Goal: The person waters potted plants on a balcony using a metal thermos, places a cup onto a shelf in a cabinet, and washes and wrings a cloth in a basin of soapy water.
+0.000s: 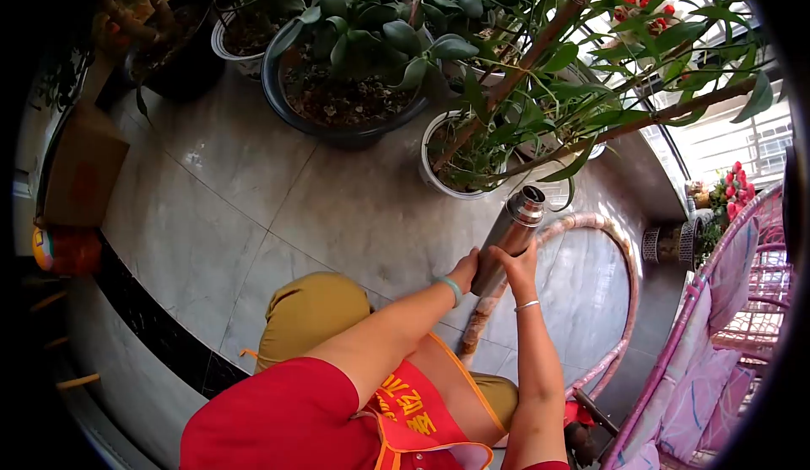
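A steel thermos flask [504, 246] is held tilted in front of my knees, its neck pointing up and away towards the plants. My left hand [464, 269], with a pale green bangle at the wrist, grips the lower part from the left side. Higher up, on the right side, the fingers of my right hand [518, 266] wrap the body; a silver bangle circles that wrist. The flask's top is dark and round; whether a stopper sits in it I cannot tell. Just beyond the neck stands a white plant pot [439, 179] with thin-stemmed greenery.
A large dark pot [283, 103] holds a thick-leaved plant. Long leafy branches [591, 128] hang over the flask. To the right are a curved tubular hoop [629, 259] and a pink wicker chair [675, 360] with cushions. A cardboard box [84, 166] stands left on the tiled floor [228, 208].
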### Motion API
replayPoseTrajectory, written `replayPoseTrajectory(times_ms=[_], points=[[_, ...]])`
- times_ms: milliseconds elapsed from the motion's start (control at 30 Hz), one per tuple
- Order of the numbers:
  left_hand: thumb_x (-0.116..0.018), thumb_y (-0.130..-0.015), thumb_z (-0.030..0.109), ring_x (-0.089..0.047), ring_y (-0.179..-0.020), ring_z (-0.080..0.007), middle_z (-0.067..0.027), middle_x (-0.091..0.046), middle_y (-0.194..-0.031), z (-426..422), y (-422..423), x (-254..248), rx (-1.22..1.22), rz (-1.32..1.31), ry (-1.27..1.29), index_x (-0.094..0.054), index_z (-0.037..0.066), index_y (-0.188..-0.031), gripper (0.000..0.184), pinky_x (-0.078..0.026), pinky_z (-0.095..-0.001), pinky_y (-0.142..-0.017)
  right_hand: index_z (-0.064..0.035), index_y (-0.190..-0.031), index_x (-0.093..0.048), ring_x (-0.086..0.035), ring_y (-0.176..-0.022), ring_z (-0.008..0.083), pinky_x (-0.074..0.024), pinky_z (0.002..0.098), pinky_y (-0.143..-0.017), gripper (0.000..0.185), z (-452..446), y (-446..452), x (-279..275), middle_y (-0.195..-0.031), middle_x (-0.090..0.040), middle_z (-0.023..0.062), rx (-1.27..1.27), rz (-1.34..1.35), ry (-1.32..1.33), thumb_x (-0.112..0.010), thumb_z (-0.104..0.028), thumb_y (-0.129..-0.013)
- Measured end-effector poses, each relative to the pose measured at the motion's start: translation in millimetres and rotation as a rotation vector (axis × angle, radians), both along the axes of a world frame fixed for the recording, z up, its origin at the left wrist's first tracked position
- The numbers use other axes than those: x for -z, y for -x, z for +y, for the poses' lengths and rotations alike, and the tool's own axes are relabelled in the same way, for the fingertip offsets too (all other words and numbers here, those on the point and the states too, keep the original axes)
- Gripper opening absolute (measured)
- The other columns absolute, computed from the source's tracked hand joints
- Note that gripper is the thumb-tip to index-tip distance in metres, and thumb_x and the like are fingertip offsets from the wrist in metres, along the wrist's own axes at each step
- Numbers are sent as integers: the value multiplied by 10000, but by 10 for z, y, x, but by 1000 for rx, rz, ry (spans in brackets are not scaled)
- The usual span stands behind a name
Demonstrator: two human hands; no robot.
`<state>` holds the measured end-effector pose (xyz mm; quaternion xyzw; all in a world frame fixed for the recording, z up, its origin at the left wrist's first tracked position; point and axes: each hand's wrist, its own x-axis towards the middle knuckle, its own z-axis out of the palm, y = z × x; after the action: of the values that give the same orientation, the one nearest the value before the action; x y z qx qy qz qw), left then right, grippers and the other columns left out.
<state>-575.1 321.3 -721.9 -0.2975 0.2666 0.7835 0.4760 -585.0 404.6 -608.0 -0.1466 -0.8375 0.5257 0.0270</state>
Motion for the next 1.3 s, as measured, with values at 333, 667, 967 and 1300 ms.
replayPoseTrajectory(times_ms=[333, 667, 967, 1300], points=[[-235, -927, 507, -535, -1062, -229, -131, -540, -1169, 351, -112, 513, -57, -92, 37, -430, 61, -1233, 575, -430, -389, -906, 8, -1047, -443, -558, -853, 197, -463, 314, -761, 602, 10, 254, 100, -944, -572, 105, -68, -168, -156, -779, -178, -583], [-218, -920, 527, -461, -1150, -261, -120, -484, -1254, 540, -163, 469, -59, -165, -61, -413, 97, -1266, 585, -384, -473, -932, 43, -1014, -493, -577, -826, 203, -475, 323, -740, 564, 130, 462, 137, -913, -595, 124, -168, -299, -302, -751, -183, -567], [-212, -915, 530, -424, -1182, -262, -124, -454, -1290, 332, -39, -84, -71, -202, -31, -393, 61, -1290, 628, -339, -437, -973, 29, -1028, -489, -567, -828, 197, -471, 320, -741, 554, 179, 494, 111, -917, -587, 116, -148, -277, -258, -743, -175, -580], [-195, -924, 503, -446, -1168, -244, -142, -465, -1277, 403, -137, 7, -150, -157, -80, -386, 28, -1293, 631, -343, -363, -992, 31, -1031, -488, -565, -828, 198, -469, 320, -741, 565, -4, 502, -133, -918, -585, 120, -158, -309, -259, -752, -182, -579]])
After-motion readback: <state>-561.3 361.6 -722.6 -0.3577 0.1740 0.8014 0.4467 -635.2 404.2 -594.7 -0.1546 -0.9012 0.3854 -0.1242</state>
